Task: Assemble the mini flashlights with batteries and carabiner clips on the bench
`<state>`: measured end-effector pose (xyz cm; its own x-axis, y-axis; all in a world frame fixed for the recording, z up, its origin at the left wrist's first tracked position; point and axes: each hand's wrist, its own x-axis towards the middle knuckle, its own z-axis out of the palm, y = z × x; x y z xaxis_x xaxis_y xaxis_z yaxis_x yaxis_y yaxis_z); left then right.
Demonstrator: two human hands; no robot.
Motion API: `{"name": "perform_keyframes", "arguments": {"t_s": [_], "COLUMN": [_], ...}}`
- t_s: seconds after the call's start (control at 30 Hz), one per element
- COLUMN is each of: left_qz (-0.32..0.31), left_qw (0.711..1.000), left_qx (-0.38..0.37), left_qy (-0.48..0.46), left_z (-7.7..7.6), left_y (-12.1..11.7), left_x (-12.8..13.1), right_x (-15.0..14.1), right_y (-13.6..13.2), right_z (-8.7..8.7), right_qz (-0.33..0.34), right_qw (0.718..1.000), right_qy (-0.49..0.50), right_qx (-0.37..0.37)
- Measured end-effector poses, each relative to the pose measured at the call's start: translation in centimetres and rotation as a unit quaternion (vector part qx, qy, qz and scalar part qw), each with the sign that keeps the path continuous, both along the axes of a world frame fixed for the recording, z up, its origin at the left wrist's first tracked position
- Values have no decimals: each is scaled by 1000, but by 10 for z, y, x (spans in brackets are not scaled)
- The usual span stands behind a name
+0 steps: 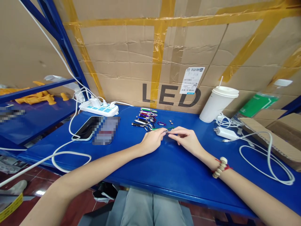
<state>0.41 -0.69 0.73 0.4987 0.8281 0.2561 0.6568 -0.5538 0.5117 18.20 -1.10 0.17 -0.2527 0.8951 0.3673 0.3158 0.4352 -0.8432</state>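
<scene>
While the person sits close to the blue table point(145, 171), I see that both hands meet just beyond its middle, over one small shiny piece point(166, 131). The left hand point(152, 140) pinches this piece at the fingertips, with its other fingers folded in. The right hand point(187, 141) comes from the other side, its thumb and forefinger only narrowly apart; if they also grip the piece, I cannot tell. Probably it is held from two sides because a thing so small needs one hand to steady it.

Behind the left hand, the small metal tubes point(142, 118) lie in a row, one beside another, I suppose so that they stay within easy reach. Their long axes run across the table, roughly left to right, and the clips hang at the right ends, toward the hands. A purple clip point(161, 122) lies apart from them, near two tiny bits point(170, 121).

As for the shiny piece, it is too covered by fingers to show which way it points. Something green point(153, 129) shows beside the left fingers, lying about crosswise too.
</scene>
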Motion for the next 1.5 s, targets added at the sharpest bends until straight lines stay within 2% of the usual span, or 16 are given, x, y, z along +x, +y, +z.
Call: {"name": "perform_keyframes", "arguments": {"t_s": [0.17, 0.37, 0.57, 0.8, 1.0, 1.2, 1.5], "left_qz": [-28, -45, -101, -102, -106, -109, -69], "left_qw": [999, 998, 993, 994, 994, 994, 995], "left_qx": [22, 44, 62, 20, -5, 29, 73], "left_qy": [-1, -8, -4, 20, 10, -4, 0], "left_z": [-1, -4, -4, -5, -4, -5, -9], "left_y": [-3, -1, -1, -8, -11, -9, -5], "left_x": [-1, -2, -5, -7, -5, -5, -4], "right_x": [-2, -2, -1, 3, 1, -3, -4], "right_y": [-1, -1, 0, -3, -4, -4, -4], "right_z": [-1, 0, -1, 2, 0, 1, -1], "right_qz": [-9, -29, 30, 67, 67, 51, 11], "right_qw": [1000, 996, 989, 991, 990, 987, 989], "right_qy": [17, 66, 126, 99, 98, 102, 65], "right_qx": [11, -52, -67, -68, -71, -109, -135]}}
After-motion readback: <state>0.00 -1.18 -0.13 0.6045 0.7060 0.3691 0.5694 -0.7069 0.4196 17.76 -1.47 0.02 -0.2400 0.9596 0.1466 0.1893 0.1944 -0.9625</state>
